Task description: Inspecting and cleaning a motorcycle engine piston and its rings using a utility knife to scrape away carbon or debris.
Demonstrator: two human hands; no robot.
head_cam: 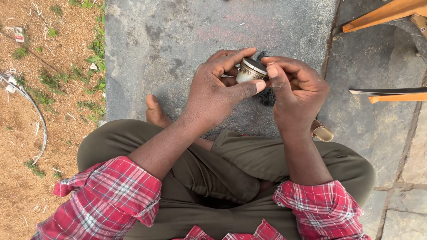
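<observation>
I'm looking down at a big grey stone slab (213, 26) filling the view from nine to three o'clock, with bare sandy ground (49, 102) and grass tufts off at nine. Below, at six o'clock, crossed legs in olive trousers (249, 160) and red checked sleeves (111, 191); a bare foot (155, 113) pokes out just left of centre. Orange wooden bars (382, 13) sit up at two o'clock. Now the hands, dead centre: my left hand (213, 95) is curled around a small round metal piece (251, 70), thumb and forefinger pinching its rim. My right hand (296, 91) grips the same piece from three o'clock, fingers folded over its edge. The piece is tilted, held above the slab, a dark tuft (267, 97) just beneath it.
</observation>
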